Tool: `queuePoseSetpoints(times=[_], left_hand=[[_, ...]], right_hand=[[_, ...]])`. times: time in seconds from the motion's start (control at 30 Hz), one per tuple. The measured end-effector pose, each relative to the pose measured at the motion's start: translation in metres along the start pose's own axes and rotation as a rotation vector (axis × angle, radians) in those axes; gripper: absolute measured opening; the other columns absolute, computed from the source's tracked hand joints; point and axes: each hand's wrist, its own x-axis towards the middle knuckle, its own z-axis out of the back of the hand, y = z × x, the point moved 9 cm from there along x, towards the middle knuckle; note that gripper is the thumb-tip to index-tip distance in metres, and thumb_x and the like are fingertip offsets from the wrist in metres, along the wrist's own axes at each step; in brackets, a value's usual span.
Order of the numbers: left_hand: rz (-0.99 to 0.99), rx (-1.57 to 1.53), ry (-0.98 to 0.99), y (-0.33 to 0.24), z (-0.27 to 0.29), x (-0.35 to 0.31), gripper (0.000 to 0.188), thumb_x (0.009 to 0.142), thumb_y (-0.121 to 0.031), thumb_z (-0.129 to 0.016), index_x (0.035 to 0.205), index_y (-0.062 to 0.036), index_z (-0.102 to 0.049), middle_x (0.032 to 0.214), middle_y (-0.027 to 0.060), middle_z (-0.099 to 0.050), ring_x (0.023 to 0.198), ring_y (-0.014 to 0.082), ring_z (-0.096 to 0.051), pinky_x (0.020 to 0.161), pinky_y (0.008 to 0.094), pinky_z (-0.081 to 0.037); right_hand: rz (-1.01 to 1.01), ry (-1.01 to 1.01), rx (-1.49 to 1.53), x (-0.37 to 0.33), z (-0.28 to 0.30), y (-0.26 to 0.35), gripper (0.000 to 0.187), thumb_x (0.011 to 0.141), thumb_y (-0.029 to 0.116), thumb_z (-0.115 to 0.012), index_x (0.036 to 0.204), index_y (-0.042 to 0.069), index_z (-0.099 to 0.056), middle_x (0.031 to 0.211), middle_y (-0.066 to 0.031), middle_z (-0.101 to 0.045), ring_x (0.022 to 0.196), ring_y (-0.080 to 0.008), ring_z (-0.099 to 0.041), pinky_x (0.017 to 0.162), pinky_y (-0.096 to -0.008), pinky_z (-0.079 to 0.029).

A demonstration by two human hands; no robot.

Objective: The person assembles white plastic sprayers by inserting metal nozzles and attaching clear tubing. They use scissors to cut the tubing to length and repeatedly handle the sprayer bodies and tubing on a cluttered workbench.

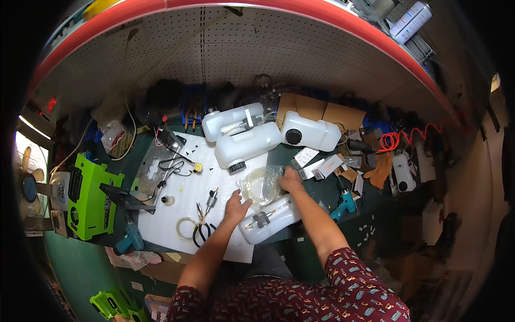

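A clear plastic bag (260,186) with coiled pale tubing inside lies between my hands on the bench. My right hand (290,181) is closed on the bag's right edge. At its lower left, my left hand (235,208) is open, thumb apart from the fingers. A white plastic tank (279,219) with a small metal cylinder on it lies just below the bag. Beyond the bag are more white tanks, one (249,144) with a black cap. Pliers (200,212) and a metal inline part (212,198) rest left of my left hand.
White foam sheet (155,228) covers part of the green bench. Left stand a bright green panel (92,199) and a teal drill (132,236); another teal drill (343,205) lies right. Small white boxes (328,167) sit beyond my right hand. A red shelf edge (268,6) spans overhead.
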Motion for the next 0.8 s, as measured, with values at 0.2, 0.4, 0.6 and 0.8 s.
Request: queuePoseSetpoints(times=[0.2, 0.4, 0.6, 0.8], left_hand=[[0.265, -0.403, 0.131, -0.005, -0.028, 0.017, 0.060, 0.093, -0.026, -0.076, 0.139, 0.0059, -0.053, 0.112, 0.0171, -0.073, 0.099, 0.0232, -0.070, 0.086, 0.0356, -0.056], [0.110, -0.802, 0.048, -0.054, -0.014, 0.005, 0.044, 0.105, -0.026, -0.065, 0.138, 0.0019, -0.055, 0.114, 0.0089, -0.072, 0.098, 0.0137, -0.066, 0.080, 0.0303, -0.054], [-0.083, -0.782, 0.062, -0.121, 0.011, -0.026, 0.035, 0.110, -0.023, -0.056, 0.137, -0.0013, -0.055, 0.116, 0.0069, -0.070, 0.100, 0.0133, -0.066, 0.086, 0.0290, -0.055], [-0.160, -0.586, 0.081, -0.151, 0.015, -0.042, 0.041, 0.110, -0.030, -0.057, 0.141, -0.0032, -0.056, 0.125, 0.0069, -0.068, 0.111, 0.0159, -0.062, 0.099, 0.0326, -0.050]], right_hand=[[0.066, 0.117, 0.309, 0.003, -0.019, 0.006, 0.024, 0.096, 0.019, -0.060, 0.104, 0.000, -0.073, 0.114, -0.0205, -0.074, 0.104, -0.0344, -0.073, 0.094, -0.0421, -0.058], [-0.016, 0.479, 1.310, -0.055, 0.037, 0.025, 0.025, 0.097, 0.000, -0.051, 0.116, -0.001, -0.066, 0.120, -0.0116, -0.071, 0.089, -0.0174, -0.074, 0.073, -0.0269, -0.059], [0.497, -0.171, 0.640, -0.066, 0.103, 0.034, 0.046, 0.079, 0.018, -0.088, 0.122, 0.006, -0.075, 0.097, -0.0138, -0.061, 0.094, -0.0291, -0.066, 0.082, -0.0386, -0.055], [0.419, -0.233, 0.554, -0.090, 0.118, 0.018, 0.069, 0.071, 0.021, -0.093, 0.133, 0.010, -0.067, 0.113, -0.0143, -0.060, 0.100, -0.0277, -0.065, 0.089, -0.0367, -0.054]])
